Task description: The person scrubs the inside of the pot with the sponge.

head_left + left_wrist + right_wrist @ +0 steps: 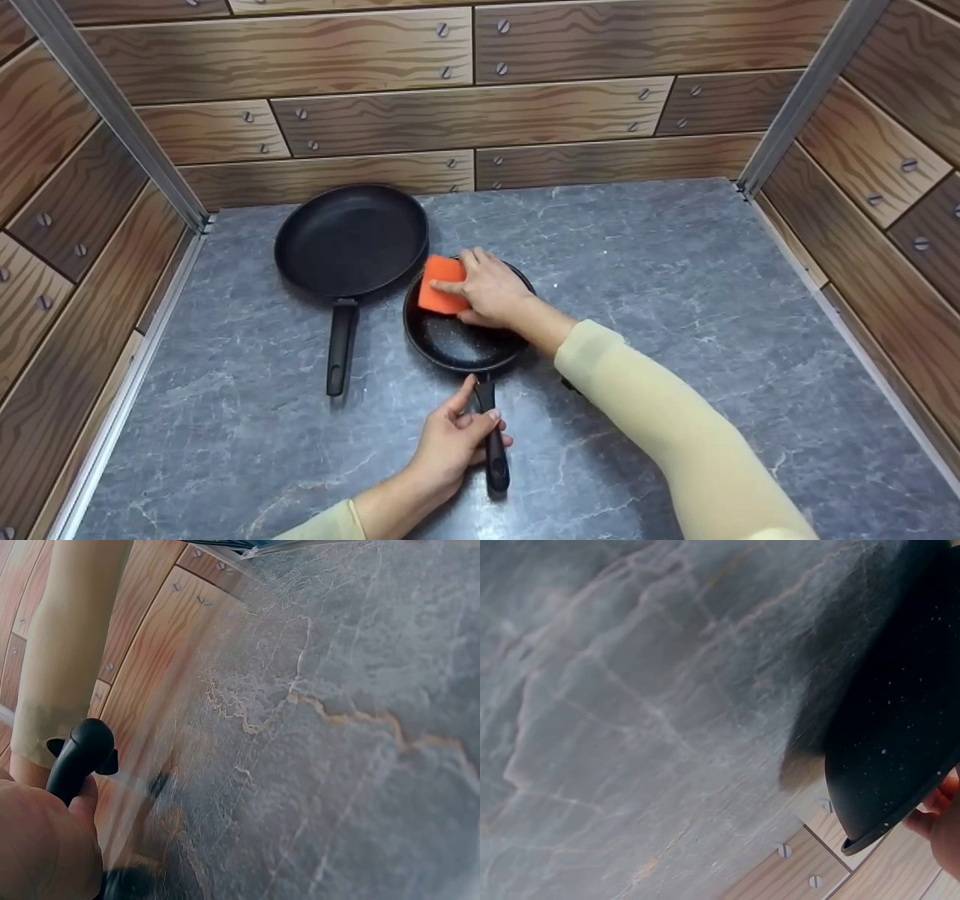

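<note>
A small black speckled frying pan (465, 345) is in the middle of the head view, its handle (496, 457) pointing toward me. My left hand (450, 442) grips that handle near the pan, thumb on top and fingers underneath. In the left wrist view the handle's end (90, 739) sticks up past the palm. Inside the pan, my right hand (495, 289) holds an orange sponge (442, 296) against the upper left part of the bowl, index finger stretched across it. From the right wrist, the pan's dark outer side (892, 727) hides the sponge and most of the hand.
To the left lies a larger black frying pan (352, 240), its handle toward me and its rim close to the small pan. Both rest on a grey marbled tabletop (675, 300). Wood-patterned walls (375, 127) with metal corner posts (795, 97) enclose the back and sides.
</note>
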A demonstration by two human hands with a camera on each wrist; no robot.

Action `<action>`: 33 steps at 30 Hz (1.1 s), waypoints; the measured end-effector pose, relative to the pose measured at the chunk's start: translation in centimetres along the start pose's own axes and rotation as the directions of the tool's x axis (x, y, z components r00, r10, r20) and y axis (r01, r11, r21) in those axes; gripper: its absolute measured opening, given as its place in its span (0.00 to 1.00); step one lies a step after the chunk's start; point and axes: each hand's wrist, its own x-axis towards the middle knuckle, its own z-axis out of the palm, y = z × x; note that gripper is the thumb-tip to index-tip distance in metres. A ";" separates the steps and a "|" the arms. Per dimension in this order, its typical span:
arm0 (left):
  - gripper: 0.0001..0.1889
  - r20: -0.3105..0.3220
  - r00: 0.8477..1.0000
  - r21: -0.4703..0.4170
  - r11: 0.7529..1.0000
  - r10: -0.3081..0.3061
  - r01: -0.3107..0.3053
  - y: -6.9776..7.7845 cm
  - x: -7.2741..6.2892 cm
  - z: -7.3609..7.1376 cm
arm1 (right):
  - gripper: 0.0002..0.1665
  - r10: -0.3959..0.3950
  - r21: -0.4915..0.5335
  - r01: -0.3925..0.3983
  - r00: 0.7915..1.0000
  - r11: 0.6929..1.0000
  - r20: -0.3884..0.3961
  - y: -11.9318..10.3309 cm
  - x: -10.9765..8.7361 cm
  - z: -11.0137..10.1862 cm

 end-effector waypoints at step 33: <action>0.45 -0.031 1.000 0.013 1.000 0.005 -0.004 -0.1 -0.2 0.0 | 0.44 0.049 -0.036 -0.051 0.997 0.998 -0.055 3.0 -0.9 -0.5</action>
